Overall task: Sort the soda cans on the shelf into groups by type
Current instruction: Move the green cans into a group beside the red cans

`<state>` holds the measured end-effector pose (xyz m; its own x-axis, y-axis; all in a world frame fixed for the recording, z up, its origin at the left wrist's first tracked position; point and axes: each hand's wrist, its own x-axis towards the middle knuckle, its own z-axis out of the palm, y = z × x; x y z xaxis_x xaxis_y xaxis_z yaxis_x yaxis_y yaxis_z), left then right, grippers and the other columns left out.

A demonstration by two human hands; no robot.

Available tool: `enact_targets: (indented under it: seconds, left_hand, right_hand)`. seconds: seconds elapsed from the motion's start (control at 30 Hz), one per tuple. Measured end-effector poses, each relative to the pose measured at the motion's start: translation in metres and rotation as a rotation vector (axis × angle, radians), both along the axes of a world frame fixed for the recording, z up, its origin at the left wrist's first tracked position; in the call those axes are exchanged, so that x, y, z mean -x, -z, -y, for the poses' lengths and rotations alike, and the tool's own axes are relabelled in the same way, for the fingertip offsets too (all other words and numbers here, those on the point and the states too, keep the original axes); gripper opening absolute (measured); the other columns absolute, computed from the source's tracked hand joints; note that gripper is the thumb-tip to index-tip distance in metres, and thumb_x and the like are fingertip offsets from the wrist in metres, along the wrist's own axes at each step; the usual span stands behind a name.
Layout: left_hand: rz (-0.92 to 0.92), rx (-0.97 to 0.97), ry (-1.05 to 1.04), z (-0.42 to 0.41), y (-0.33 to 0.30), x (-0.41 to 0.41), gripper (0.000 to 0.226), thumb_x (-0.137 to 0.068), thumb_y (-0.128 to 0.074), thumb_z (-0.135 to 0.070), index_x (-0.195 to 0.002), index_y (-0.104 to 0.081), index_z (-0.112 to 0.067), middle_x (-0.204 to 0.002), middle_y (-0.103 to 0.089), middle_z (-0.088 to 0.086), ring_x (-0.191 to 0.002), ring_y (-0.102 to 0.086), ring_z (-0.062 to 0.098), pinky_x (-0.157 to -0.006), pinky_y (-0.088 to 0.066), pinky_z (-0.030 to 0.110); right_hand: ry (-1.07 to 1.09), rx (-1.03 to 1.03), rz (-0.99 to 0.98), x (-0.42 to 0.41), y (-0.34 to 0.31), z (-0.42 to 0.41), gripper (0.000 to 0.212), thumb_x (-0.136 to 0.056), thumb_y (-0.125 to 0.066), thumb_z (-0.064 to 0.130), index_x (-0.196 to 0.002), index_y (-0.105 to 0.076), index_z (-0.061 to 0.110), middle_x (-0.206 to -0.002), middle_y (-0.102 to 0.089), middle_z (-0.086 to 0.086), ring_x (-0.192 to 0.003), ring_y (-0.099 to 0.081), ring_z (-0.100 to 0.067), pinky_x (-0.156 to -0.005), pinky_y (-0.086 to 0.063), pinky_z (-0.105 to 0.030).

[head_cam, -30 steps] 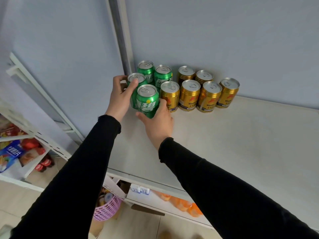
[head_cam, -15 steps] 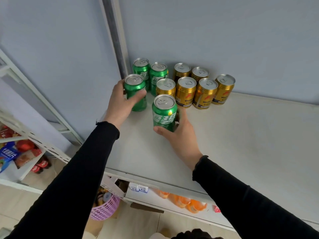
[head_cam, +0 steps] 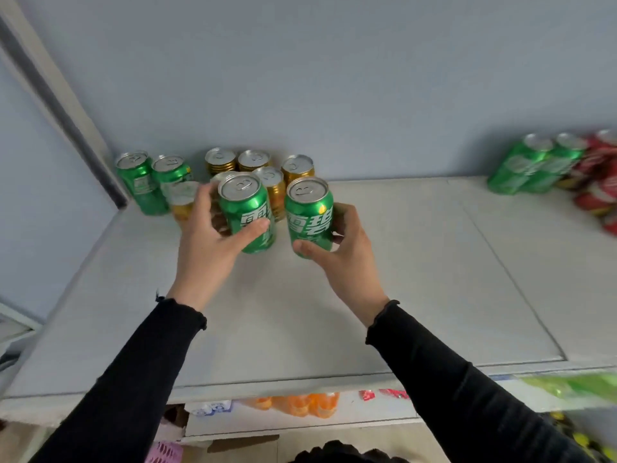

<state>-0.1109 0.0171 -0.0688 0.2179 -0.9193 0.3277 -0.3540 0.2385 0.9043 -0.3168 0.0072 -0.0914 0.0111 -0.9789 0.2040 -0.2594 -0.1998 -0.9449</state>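
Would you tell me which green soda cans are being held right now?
The two front green cans: left hand grips one, right hand the other; the other green cans stand untouched.

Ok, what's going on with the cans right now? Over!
Left hand grips one green can, right hand grips another green can. Both upright, in front of the gold cans. More green cans far right; open shelf between.
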Motion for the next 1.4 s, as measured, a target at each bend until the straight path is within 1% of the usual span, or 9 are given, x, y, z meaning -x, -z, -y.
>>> enact_targets:
  seconds: [0.1,0.23,0.33,0.47,0.6,0.7,0.87,1.2,1.4]
  left_hand:
    - [0.031,-0.02,0.12,0.019,0.0,0.073,0.07,-0.069,-0.088,-0.045,-0.127,-0.051,-0.03,-0.122,-0.067,-0.011,-0.109,-0.067,0.012,-0.092,-0.057,0.049]
    - [0.003,-0.049,0.247,0.038,0.003,0.185,0.064,-0.069,-0.09,-0.036,-0.121,-0.054,-0.042,-0.114,-0.068,-0.022,-0.105,-0.067,0.002,-0.088,-0.059,0.041]
    - [0.022,-0.044,0.307,0.053,0.007,0.267,0.066,-0.07,-0.09,-0.035,-0.124,-0.053,-0.038,-0.115,-0.067,-0.021,-0.108,-0.065,0.001,-0.084,-0.06,0.036]
    - [0.025,-0.054,0.357,0.074,0.01,0.367,0.066,-0.07,-0.091,-0.032,-0.126,-0.055,-0.033,-0.119,-0.066,-0.017,-0.108,-0.064,0.002,-0.082,-0.06,0.031]
    - [0.087,-0.054,0.349,0.1,0.011,0.439,0.067,-0.07,-0.089,-0.038,-0.128,-0.055,-0.033,-0.123,-0.063,-0.017,-0.108,-0.06,0.0,-0.082,-0.051,0.02]
    - [0.145,-0.062,0.321,0.121,0.014,0.464,0.069,-0.07,-0.088,-0.041,-0.13,-0.055,-0.032,-0.124,-0.063,-0.016,-0.111,-0.06,0.004,-0.092,-0.051,0.028]
    - [0.194,-0.106,0.276,0.143,0.016,0.477,0.069,-0.075,-0.087,-0.033,-0.135,-0.051,-0.028,-0.124,-0.062,-0.015,-0.111,-0.058,0.003,-0.098,-0.048,0.031]
    - [0.293,-0.076,0.259,0.155,0.024,0.475,0.072,-0.079,-0.082,-0.036,-0.139,-0.044,-0.03,-0.134,-0.056,-0.009,-0.118,-0.055,0.012,-0.102,-0.048,0.041]
    - [0.23,-0.153,0.267,0.138,0.021,0.472,0.084,-0.083,-0.081,-0.031,-0.151,-0.031,-0.032,-0.135,-0.053,-0.013,-0.122,-0.052,0.007,-0.1,-0.047,0.029]
  right_hand:
    - [0.111,0.007,0.015,0.074,-0.005,0.005,0.059,-0.072,-0.087,0.03,-0.121,-0.053,0.026,-0.108,-0.068,0.013,-0.096,-0.065,0.0,-0.084,-0.053,-0.022]
    - [0.254,0.014,0.005,0.185,-0.003,0.012,0.058,-0.071,-0.086,0.032,-0.12,-0.055,0.029,-0.11,-0.068,0.012,-0.104,-0.064,-0.005,-0.09,-0.053,-0.028]
    - [0.334,0.007,-0.012,0.266,0.001,0.015,0.059,-0.071,-0.085,0.036,-0.122,-0.055,0.031,-0.111,-0.068,0.013,-0.107,-0.063,-0.009,-0.091,-0.051,-0.03]
    - [0.374,-0.018,0.048,0.362,0.006,0.029,0.056,-0.076,-0.084,0.023,-0.123,-0.054,0.029,-0.109,-0.068,0.017,-0.099,-0.064,0.001,-0.085,-0.051,-0.021]
    - [0.363,-0.021,0.077,0.417,0.012,0.055,0.06,-0.08,-0.081,0.018,-0.132,-0.052,0.023,-0.114,-0.064,0.022,-0.099,-0.058,0.017,-0.08,-0.044,-0.002]
    - [0.356,-0.001,0.079,0.432,0.016,0.078,0.054,-0.082,-0.079,0.012,-0.126,-0.05,0.026,-0.109,-0.059,0.025,-0.096,-0.055,0.022,-0.079,-0.04,0.001]
    - [0.327,-0.001,0.091,0.433,0.025,0.106,0.067,-0.083,-0.076,0.012,-0.142,-0.045,0.017,-0.133,-0.061,0.006,-0.121,-0.057,-0.007,-0.102,-0.046,-0.026]
    - [0.326,-0.012,0.07,0.434,0.027,0.123,0.071,-0.085,-0.074,0.009,-0.147,-0.04,0.015,-0.139,-0.058,0.001,-0.127,-0.054,-0.013,-0.106,-0.043,-0.029]
    - [0.273,-0.031,0.004,0.434,0.021,0.102,0.084,-0.079,-0.075,0.009,-0.15,-0.033,0.02,-0.146,-0.051,0.001,-0.136,-0.048,-0.015,-0.113,-0.042,-0.045]
